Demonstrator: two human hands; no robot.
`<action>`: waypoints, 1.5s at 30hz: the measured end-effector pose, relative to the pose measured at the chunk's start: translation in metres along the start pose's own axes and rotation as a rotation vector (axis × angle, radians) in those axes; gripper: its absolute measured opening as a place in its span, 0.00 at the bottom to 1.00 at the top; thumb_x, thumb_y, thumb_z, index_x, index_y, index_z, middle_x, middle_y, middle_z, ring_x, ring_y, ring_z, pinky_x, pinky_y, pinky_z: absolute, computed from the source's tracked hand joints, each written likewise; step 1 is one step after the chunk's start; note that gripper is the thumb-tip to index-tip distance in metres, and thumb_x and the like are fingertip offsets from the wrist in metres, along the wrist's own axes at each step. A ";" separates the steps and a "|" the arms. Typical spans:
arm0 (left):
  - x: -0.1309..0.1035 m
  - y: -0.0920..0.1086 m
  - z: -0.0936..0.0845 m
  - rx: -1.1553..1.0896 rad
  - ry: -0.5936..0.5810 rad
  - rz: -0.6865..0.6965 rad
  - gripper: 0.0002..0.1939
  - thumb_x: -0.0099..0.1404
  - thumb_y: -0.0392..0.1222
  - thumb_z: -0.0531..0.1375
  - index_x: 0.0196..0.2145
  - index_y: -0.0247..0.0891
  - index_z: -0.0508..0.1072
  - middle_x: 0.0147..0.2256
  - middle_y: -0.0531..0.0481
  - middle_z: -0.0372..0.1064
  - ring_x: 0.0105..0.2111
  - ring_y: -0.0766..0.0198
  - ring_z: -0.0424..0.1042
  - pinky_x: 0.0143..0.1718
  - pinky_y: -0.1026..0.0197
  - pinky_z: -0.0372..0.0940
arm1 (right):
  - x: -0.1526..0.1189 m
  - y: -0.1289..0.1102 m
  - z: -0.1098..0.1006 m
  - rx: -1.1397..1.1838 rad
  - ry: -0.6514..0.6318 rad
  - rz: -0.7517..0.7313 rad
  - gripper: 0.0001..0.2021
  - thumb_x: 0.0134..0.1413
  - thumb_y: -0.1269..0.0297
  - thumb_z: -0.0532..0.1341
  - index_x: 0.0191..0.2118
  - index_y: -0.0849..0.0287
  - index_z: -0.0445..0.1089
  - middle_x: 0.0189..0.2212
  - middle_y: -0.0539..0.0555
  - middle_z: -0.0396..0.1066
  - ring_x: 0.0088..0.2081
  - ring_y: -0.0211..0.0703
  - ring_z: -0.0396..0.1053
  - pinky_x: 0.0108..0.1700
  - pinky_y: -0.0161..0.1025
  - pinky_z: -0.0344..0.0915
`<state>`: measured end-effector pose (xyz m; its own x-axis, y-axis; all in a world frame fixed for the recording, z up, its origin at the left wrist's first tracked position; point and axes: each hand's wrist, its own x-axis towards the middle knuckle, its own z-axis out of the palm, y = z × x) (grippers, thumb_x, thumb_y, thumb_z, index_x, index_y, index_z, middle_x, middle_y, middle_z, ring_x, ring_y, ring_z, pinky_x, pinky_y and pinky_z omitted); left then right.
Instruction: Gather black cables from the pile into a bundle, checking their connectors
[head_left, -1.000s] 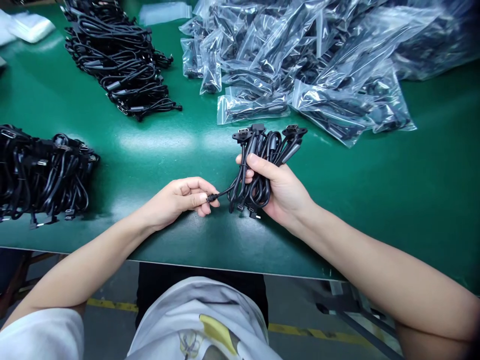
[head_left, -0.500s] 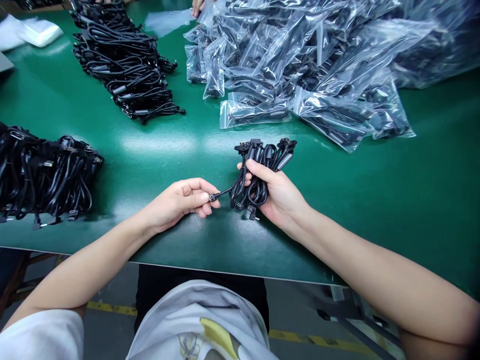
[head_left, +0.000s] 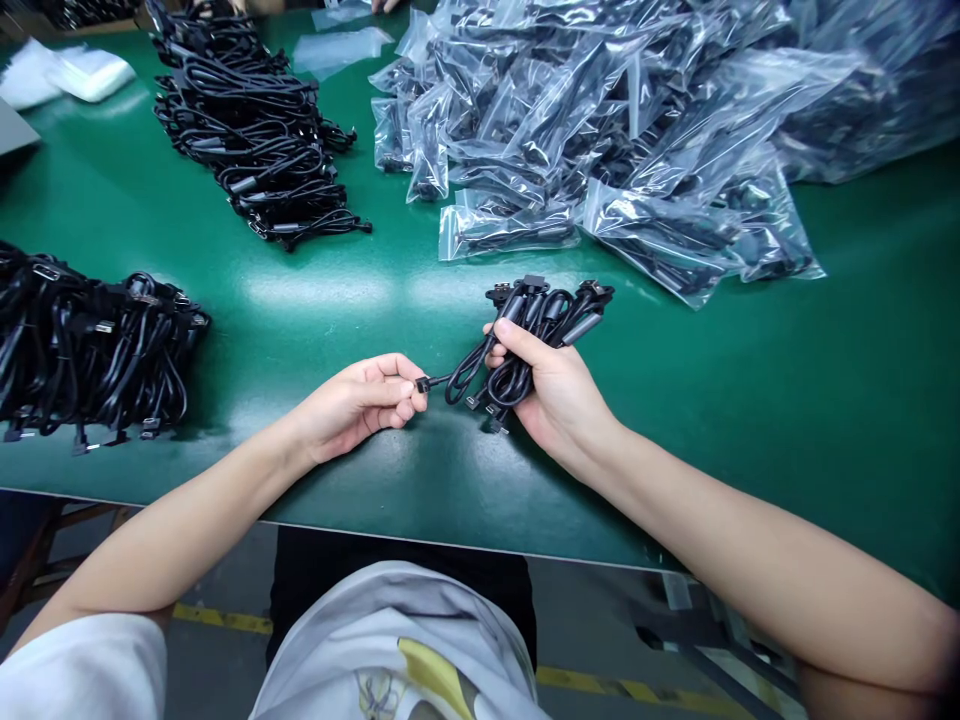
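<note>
On the green table [head_left: 862, 330], clear bags [head_left: 622, 130] each hold black cable. Nearer, the right hand [head_left: 559, 395] wraps its grip around a cable bundle [head_left: 525, 335]; left hand [head_left: 360, 400] pinches its loose plug [head_left: 422, 384]

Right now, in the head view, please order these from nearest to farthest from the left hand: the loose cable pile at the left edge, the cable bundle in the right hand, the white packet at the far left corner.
1. cable bundle, just right of the left hand
2. loose cable pile, left edge
3. white packet, far left corner
</note>
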<state>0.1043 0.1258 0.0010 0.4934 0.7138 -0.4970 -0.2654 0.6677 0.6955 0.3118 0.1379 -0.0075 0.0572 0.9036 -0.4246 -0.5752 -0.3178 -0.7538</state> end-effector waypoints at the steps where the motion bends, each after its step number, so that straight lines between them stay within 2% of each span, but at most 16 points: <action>1: 0.000 0.000 0.001 0.022 -0.006 0.024 0.11 0.53 0.37 0.72 0.32 0.32 0.76 0.26 0.51 0.76 0.21 0.76 0.71 0.23 0.76 0.65 | 0.000 0.000 0.000 -0.009 -0.002 0.017 0.07 0.40 0.69 0.74 0.28 0.62 0.77 0.25 0.47 0.72 0.25 0.30 0.65 0.28 0.27 0.67; 7: -0.008 -0.008 0.013 0.369 -0.246 0.081 0.09 0.62 0.40 0.67 0.40 0.34 0.78 0.34 0.45 0.79 0.31 0.66 0.77 0.36 0.64 0.71 | -0.007 -0.001 0.003 -0.058 -0.082 0.130 0.12 0.37 0.65 0.76 0.31 0.56 0.78 0.34 0.50 0.77 0.40 0.43 0.75 0.45 0.40 0.75; 10: -0.027 -0.012 0.015 0.750 -0.315 0.199 0.12 0.67 0.39 0.60 0.48 0.39 0.77 0.39 0.45 0.79 0.38 0.61 0.78 0.44 0.59 0.70 | -0.013 0.000 0.002 -0.263 -0.204 0.316 0.15 0.34 0.62 0.78 0.32 0.57 0.78 0.33 0.53 0.77 0.37 0.47 0.76 0.40 0.41 0.76; 12: -0.050 -0.010 0.006 1.109 -0.073 0.425 0.14 0.70 0.40 0.56 0.51 0.41 0.75 0.43 0.44 0.79 0.44 0.59 0.77 0.49 0.57 0.68 | -0.016 0.000 0.000 -0.352 -0.273 0.347 0.17 0.34 0.62 0.78 0.34 0.56 0.79 0.33 0.54 0.77 0.36 0.46 0.75 0.35 0.38 0.74; 15: -0.092 0.005 -0.027 1.516 0.785 0.739 0.17 0.72 0.43 0.54 0.56 0.41 0.72 0.51 0.41 0.74 0.53 0.52 0.70 0.59 0.50 0.60 | -0.017 -0.003 0.000 -0.317 -0.289 0.309 0.22 0.31 0.64 0.79 0.39 0.52 0.79 0.36 0.51 0.76 0.35 0.42 0.73 0.34 0.35 0.72; 17: -0.115 0.021 -0.055 1.686 1.239 0.637 0.22 0.69 0.44 0.57 0.59 0.38 0.69 0.53 0.36 0.70 0.55 0.44 0.66 0.58 0.45 0.59 | -0.017 -0.005 0.003 -0.262 -0.294 0.319 0.23 0.29 0.65 0.79 0.38 0.52 0.79 0.33 0.49 0.74 0.33 0.40 0.71 0.37 0.36 0.72; 18: -0.123 0.028 -0.068 1.754 1.351 0.533 0.24 0.68 0.45 0.58 0.60 0.35 0.67 0.52 0.33 0.70 0.54 0.41 0.66 0.55 0.44 0.60 | -0.018 -0.004 0.004 -0.252 -0.304 0.327 0.23 0.29 0.65 0.79 0.38 0.53 0.78 0.30 0.48 0.72 0.32 0.39 0.69 0.37 0.36 0.72; 20: -0.131 0.040 -0.086 1.869 1.385 0.341 0.23 0.69 0.43 0.57 0.59 0.33 0.68 0.48 0.33 0.71 0.50 0.41 0.68 0.51 0.45 0.63 | -0.020 -0.003 0.007 -0.289 -0.323 0.334 0.22 0.31 0.62 0.79 0.38 0.56 0.78 0.27 0.48 0.69 0.29 0.37 0.65 0.34 0.36 0.70; 22: -0.132 0.045 -0.090 1.918 1.357 0.286 0.20 0.70 0.41 0.54 0.56 0.32 0.70 0.45 0.34 0.72 0.47 0.42 0.69 0.48 0.47 0.64 | -0.024 0.000 0.009 -0.356 -0.330 0.307 0.23 0.31 0.61 0.79 0.38 0.57 0.78 0.25 0.47 0.66 0.25 0.35 0.61 0.28 0.34 0.65; 25: -0.134 0.046 -0.075 1.830 1.303 0.436 0.17 0.70 0.40 0.53 0.53 0.34 0.73 0.44 0.39 0.73 0.46 0.47 0.70 0.48 0.51 0.63 | -0.028 0.003 0.009 -0.400 -0.350 0.264 0.21 0.30 0.63 0.79 0.35 0.59 0.76 0.24 0.46 0.64 0.22 0.32 0.57 0.24 0.33 0.58; 29: -0.135 0.046 -0.052 1.363 1.137 0.678 0.14 0.68 0.42 0.57 0.49 0.38 0.75 0.42 0.46 0.73 0.43 0.57 0.70 0.48 0.57 0.63 | -0.028 0.004 0.005 -0.355 -0.378 0.246 0.14 0.37 0.61 0.77 0.30 0.59 0.74 0.22 0.47 0.65 0.22 0.33 0.59 0.24 0.34 0.60; 31: -0.125 0.044 -0.044 1.026 0.950 0.707 0.13 0.65 0.44 0.61 0.46 0.38 0.76 0.41 0.47 0.73 0.40 0.60 0.70 0.44 0.61 0.64 | -0.027 0.005 0.004 -0.320 -0.389 0.262 0.12 0.40 0.62 0.76 0.31 0.58 0.75 0.27 0.50 0.73 0.27 0.38 0.69 0.31 0.35 0.68; 34: -0.092 0.035 -0.030 0.586 0.542 0.620 0.14 0.60 0.46 0.67 0.42 0.37 0.76 0.37 0.49 0.73 0.37 0.64 0.70 0.41 0.64 0.64 | -0.026 0.006 0.005 -0.268 -0.447 0.292 0.14 0.43 0.64 0.75 0.38 0.57 0.79 0.46 0.57 0.79 0.46 0.48 0.77 0.49 0.42 0.72; 37: -0.053 0.022 -0.012 0.297 0.211 0.427 0.15 0.56 0.45 0.70 0.39 0.36 0.77 0.36 0.49 0.72 0.36 0.65 0.70 0.39 0.65 0.65 | -0.027 0.008 0.005 -0.228 -0.501 0.282 0.16 0.44 0.64 0.74 0.42 0.57 0.79 0.51 0.59 0.77 0.50 0.52 0.76 0.55 0.47 0.70; 41: -0.020 0.009 0.007 0.115 0.004 0.329 0.12 0.57 0.39 0.70 0.39 0.37 0.76 0.36 0.50 0.70 0.37 0.66 0.70 0.43 0.65 0.66 | -0.026 0.009 0.005 -0.182 -0.428 0.236 0.14 0.40 0.66 0.75 0.38 0.57 0.78 0.43 0.54 0.79 0.43 0.48 0.77 0.49 0.47 0.73; 45: -0.011 0.001 0.007 0.020 -0.121 0.272 0.09 0.58 0.37 0.69 0.36 0.37 0.74 0.35 0.50 0.69 0.41 0.64 0.70 0.49 0.60 0.66 | -0.025 0.009 0.006 -0.216 -0.376 0.215 0.10 0.39 0.66 0.74 0.31 0.58 0.78 0.31 0.50 0.78 0.33 0.40 0.74 0.43 0.40 0.71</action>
<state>0.1045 0.1169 0.0104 0.5017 0.8350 -0.2262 -0.3859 0.4500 0.8054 0.3002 0.1146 -0.0010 -0.3666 0.8392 -0.4016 -0.3565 -0.5254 -0.7726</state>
